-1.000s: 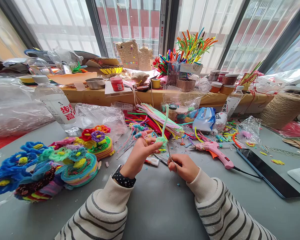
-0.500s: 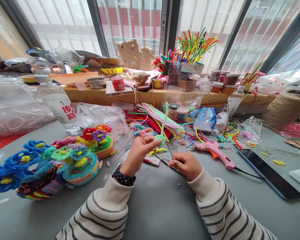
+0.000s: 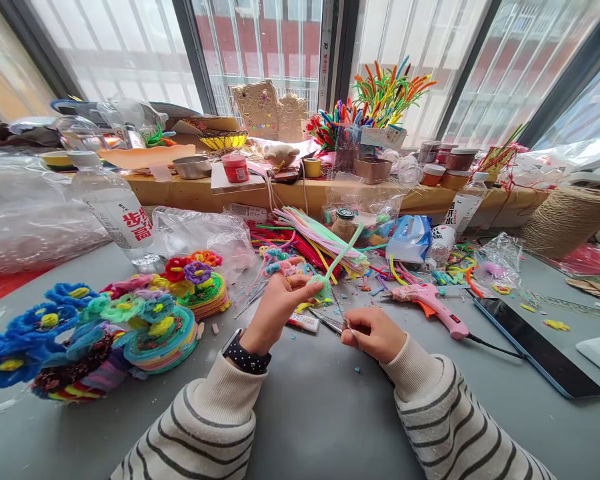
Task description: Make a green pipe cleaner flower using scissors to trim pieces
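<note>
At the centre, a pale green piece (image 3: 322, 288) looks fuzzy and matt, a thin metal tool (image 3: 341, 309) shiny, and the grey tabletop (image 3: 320, 420) smooth and dull. Nearest are ribbed cloth cuffs (image 3: 234, 392); at left, velvety flowers (image 3: 40, 320) and a clear, glossy plastic bottle (image 3: 100, 179); at right, a smooth pink plastic glue gun (image 3: 433, 293), a glossy black screen (image 3: 535, 347) and, farther off, rough, fibrous twine (image 3: 567, 220).

Green piece (image 3: 321, 288) in left hand (image 3: 274, 305)

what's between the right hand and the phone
The pink glue gun and its cord lie between the right hand and the phone, as the head view shows.
</note>
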The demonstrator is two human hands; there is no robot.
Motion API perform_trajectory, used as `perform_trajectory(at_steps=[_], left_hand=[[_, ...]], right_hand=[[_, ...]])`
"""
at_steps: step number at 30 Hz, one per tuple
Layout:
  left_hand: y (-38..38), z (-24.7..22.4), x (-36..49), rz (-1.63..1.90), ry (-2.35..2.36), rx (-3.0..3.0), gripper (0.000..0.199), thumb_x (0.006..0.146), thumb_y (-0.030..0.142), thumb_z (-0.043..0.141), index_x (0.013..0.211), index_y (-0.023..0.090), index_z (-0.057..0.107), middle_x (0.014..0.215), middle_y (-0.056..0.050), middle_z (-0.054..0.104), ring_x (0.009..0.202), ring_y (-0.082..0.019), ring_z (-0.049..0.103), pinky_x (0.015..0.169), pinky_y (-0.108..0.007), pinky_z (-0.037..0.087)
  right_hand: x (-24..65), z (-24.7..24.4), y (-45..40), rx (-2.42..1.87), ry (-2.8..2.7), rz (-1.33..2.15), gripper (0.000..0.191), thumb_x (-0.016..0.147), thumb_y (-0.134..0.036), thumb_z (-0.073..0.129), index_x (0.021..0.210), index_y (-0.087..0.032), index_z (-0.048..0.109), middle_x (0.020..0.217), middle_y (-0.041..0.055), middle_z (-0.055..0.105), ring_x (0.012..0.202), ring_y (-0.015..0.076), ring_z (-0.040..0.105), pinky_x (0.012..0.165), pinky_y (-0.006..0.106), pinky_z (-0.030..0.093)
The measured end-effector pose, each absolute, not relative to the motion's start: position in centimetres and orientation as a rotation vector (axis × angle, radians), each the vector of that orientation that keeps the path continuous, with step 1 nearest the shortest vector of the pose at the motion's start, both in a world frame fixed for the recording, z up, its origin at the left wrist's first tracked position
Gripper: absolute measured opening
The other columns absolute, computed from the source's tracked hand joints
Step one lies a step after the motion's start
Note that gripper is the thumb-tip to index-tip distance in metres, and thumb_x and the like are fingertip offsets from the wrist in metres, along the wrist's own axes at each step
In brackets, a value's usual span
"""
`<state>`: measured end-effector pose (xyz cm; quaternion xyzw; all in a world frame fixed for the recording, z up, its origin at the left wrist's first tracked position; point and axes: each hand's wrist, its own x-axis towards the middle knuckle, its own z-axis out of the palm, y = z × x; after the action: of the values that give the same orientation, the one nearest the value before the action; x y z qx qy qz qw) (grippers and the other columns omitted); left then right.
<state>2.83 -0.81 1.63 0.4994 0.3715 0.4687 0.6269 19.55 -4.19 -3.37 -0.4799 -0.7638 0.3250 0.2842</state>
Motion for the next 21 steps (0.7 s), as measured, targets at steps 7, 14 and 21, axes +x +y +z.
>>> perform_trajectory(at_steps=[7,14,21], left_hand=[[-0.97,2.15,2.79,1.077,0.886,1.121,0.047,0.048,0.023,0.072,0.088,0.016,0.049,0.051,0.002,0.053,0.066,-0.018,0.055,0.06,-0.027,0.04],[-0.88,2.14,2.72,1.079,0.927,1.162,0.04,0.05,0.027,0.07,0.082,0.014,0.051,0.05,0.003,0.051,0.063,-0.015,0.054,0.063,-0.026,0.04],[-0.59,1.32,2.73,1.058,0.948,1.265,0.028,0.054,0.026,0.068,0.073,0.013,0.051,0.058,0.002,0.052,0.06,-0.011,0.051,0.06,-0.023,0.039]], right_hand=[[19.51,-3.25,-4.15,-1.262,-2.019,0.86,0.05,0.065,-0.06,0.042,0.043,-0.017,0.033,0.043,-0.0048,0.031,0.043,0.0069,0.027,0.042,0.021,0.021],[19.4,-3.35,-3.99,-1.238,-1.932,0.908,0.046,0.07,-0.049,0.043,0.04,-0.019,0.025,0.04,-0.0048,0.03,0.04,0.0067,0.03,0.041,0.02,0.025],[19.48,-2.97,-4.2,-1.267,-1.782,0.824,0.042,0.068,-0.05,0.047,0.043,-0.017,0.039,0.043,-0.0033,0.037,0.043,0.0079,0.032,0.043,0.021,0.025]])
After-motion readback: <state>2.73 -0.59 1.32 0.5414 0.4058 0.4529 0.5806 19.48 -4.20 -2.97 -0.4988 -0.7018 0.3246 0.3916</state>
